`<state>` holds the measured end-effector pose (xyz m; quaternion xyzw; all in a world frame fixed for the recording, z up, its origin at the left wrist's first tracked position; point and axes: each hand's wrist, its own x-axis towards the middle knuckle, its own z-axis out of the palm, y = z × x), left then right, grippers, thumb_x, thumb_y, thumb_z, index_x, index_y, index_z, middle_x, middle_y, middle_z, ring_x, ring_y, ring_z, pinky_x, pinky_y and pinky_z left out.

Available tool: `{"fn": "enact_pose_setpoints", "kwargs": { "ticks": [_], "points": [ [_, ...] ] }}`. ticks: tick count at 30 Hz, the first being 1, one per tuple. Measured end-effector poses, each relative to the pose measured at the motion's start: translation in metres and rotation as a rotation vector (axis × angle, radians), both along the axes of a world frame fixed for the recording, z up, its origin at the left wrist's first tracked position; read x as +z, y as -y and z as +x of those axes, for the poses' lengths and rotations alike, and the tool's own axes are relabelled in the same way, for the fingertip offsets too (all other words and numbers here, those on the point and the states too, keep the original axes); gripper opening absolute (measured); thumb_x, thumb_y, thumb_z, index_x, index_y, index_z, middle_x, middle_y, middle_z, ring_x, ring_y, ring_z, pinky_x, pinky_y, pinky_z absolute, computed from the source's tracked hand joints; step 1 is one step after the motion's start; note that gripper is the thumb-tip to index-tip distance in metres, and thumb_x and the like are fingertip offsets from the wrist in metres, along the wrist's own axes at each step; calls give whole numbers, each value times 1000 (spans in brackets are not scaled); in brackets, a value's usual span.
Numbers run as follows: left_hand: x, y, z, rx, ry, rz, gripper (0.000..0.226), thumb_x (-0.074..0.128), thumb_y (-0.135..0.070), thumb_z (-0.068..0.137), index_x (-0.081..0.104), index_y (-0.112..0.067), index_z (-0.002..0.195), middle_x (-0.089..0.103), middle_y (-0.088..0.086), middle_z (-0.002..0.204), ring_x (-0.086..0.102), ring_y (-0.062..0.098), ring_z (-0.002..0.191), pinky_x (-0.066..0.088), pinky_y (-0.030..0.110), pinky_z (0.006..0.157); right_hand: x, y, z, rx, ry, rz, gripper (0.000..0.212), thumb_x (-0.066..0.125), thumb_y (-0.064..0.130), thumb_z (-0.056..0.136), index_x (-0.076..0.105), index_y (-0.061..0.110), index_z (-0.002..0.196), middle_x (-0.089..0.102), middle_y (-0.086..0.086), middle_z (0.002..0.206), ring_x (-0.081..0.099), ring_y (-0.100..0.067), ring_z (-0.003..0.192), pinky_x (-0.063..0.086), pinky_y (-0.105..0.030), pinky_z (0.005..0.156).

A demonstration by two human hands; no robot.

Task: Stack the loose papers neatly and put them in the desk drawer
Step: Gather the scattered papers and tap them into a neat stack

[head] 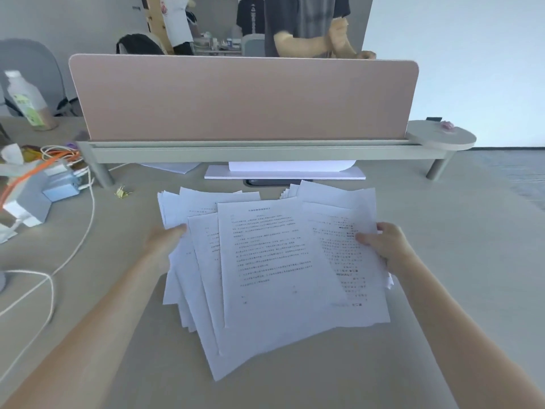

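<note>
Left hand [166, 240] and right hand [383, 242] gripping fanned papers [280, 261], seemingly lifted: square edges inward, tap on desk [442, 290].

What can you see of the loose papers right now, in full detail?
The loose papers are white printed sheets, most carrying dense black text, fanned out unevenly on the beige desk in front of the pink divider. Edges and corners stick out at different angles, so they are not yet squared. The left hand grips the left side, thumb on top; the right hand grips the right side likewise. The near sheets look slightly lifted; no drawer is visible.
</note>
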<state>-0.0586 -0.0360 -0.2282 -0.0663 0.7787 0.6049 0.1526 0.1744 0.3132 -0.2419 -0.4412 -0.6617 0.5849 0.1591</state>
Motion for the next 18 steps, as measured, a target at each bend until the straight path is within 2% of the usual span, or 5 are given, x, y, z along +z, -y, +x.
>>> {"fn": "enact_pose_setpoints", "kwargs": {
  "ticks": [2,5,9,13,18],
  "points": [
    [5,4,6,-108,84,116,22,72,-24,89,62,-16,107,56,-7,114,57,14,105,36,29,92,8,4,3,91,-2,-32,37,73,6,87,62,1,122,73,-20,111,73,-37,93,61,-46,78],
    [5,11,13,-346,215,230,44,85,-22,69,72,-16,110,76,6,113,76,17,87,53,35,80,13,5,7,231,10,-88,33,66,3,89,60,8,122,74,-14,109,74,-33,90,62,-39,69],
    [-10,13,7,-491,253,175,94,102,-28,32,72,-15,120,75,6,120,70,26,112,50,46,101,15,7,10,385,-18,-93,38,64,-6,89,59,9,124,74,-13,115,74,-35,100,62,-43,76],
    [-5,2,10,-541,111,14,46,87,-12,71,72,-20,114,78,-7,107,65,14,113,50,30,89,17,9,9,429,-52,-79,35,70,1,89,64,4,124,76,-14,114,77,-30,94,63,-36,67],
    [-2,4,7,-465,60,-25,39,75,-1,84,68,-11,121,72,6,117,65,27,114,48,42,102,16,8,3,411,-89,-35,33,72,4,89,67,4,121,77,-12,110,78,-20,78,63,-30,61]
  ]
}}
